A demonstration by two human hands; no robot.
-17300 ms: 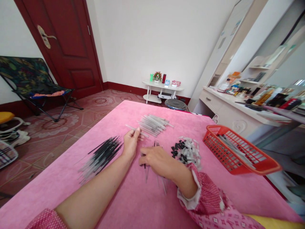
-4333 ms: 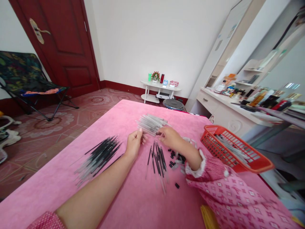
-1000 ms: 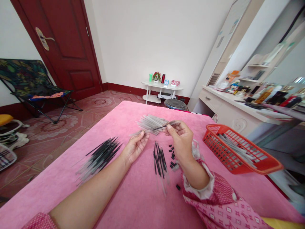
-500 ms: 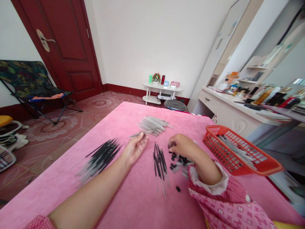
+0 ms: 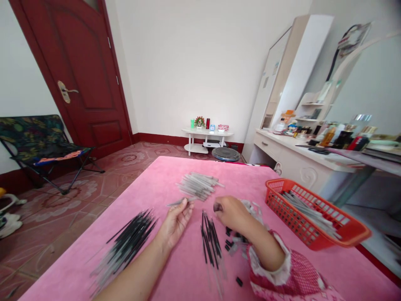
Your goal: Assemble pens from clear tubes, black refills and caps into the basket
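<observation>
My left hand (image 5: 176,221) pinches a thin grey pen-like stick (image 5: 173,204) between thumb and fingers, its pointed end to the left. Fingers closed, my right hand (image 5: 230,212) hovers just right of it; something small and dark shows at the fingertips, too blurred to name. Under the right hand lies a pile of small black pieces (image 5: 229,244) and clear pieces (image 5: 255,209), partly hidden by the forearm. Between my hands is a small group of black pointed sticks (image 5: 210,238). Beyond them lies a heap of grey sticks (image 5: 200,185).
A larger bundle of black and clear sticks (image 5: 128,238) lies left of my left arm on the pink-covered table (image 5: 150,175). At right stands a red basket (image 5: 300,217) with grey sticks (image 5: 310,213) inside. One black piece (image 5: 239,281) lies apart near the front.
The view has tilted upward, so the table sits lower in the picture. My right hand has shifted slightly left, toward my left hand. The left hand keeps its grey stick.
</observation>
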